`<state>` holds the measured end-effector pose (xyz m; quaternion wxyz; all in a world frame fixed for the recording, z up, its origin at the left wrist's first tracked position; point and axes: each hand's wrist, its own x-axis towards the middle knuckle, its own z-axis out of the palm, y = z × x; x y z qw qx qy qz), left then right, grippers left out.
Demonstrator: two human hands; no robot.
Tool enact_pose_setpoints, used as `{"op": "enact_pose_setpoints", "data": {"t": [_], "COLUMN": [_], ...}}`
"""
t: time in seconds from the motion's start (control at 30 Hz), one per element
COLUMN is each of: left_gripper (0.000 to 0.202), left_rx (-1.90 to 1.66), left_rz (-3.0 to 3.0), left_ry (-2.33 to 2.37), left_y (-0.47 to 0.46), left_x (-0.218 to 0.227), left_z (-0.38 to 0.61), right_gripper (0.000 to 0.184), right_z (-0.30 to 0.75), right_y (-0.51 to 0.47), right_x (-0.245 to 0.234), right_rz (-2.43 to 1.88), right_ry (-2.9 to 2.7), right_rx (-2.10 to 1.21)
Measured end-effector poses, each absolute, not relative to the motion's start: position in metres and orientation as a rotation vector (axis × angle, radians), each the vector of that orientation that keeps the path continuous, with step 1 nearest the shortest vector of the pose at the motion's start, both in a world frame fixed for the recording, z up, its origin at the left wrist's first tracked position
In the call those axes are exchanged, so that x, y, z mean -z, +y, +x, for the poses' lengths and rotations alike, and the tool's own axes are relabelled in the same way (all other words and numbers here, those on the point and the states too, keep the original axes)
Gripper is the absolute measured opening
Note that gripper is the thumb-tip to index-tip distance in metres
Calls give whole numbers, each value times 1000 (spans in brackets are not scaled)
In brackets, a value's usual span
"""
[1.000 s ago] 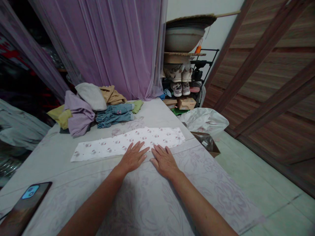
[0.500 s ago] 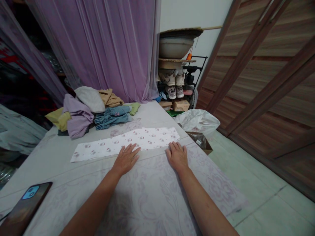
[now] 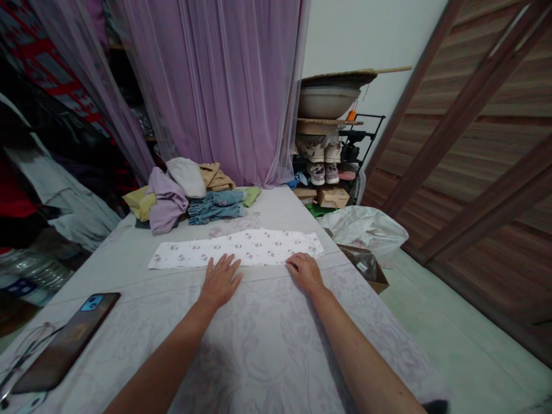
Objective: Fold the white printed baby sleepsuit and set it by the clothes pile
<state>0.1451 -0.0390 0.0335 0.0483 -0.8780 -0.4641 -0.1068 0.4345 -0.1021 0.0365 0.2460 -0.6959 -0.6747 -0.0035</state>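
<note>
A folded white garment with a small reddish-grey print lies flat in a long strip across the bed sheet. My left hand rests open, fingers spread, with its fingertips on the garment's near edge. Toward the garment's right end, my right hand has its fingers curled together, pinching the same near edge. Part of the pinched edge is hidden under those fingers.
Behind the garment sit several clothes in a pile, among them folded jeans and a purple cloth. A phone lies at the left. Past the bed's right edge are a plastic bag, an open box and a shoe rack.
My right hand has gone from lying flat with fingers spread to curled at the garment's edge, slightly to the left. The camera view has shifted. My left hand stays open.
</note>
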Motion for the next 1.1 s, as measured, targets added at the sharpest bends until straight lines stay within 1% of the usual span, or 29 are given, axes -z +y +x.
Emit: {"op": "enact_pose_setpoints", "data": {"t": [0.17, 0.4, 0.83, 1.1], "left_gripper": [48, 48, 49, 44], "left_rx": [276, 287, 302, 352], "left_rz": [-2662, -2666, -2676, -2688], "left_ry": [-1531, -1490, -1461, -1481], "left_y": [-41, -40, -38, -38], "left_x": [-37, -35, -31, -28], "left_z": [148, 146, 145, 144], "right_gripper": [14, 13, 17, 15], "right_z": [433, 429, 427, 426], "right_y": [-99, -98, -104, -106], "right_x": [-33, -36, -34, -35], "right_rz": [-1934, -1949, -1892, -1920], "right_ry": [-1800, -1818, -1858, -1908], "right_rx": [28, 58, 178, 209]}}
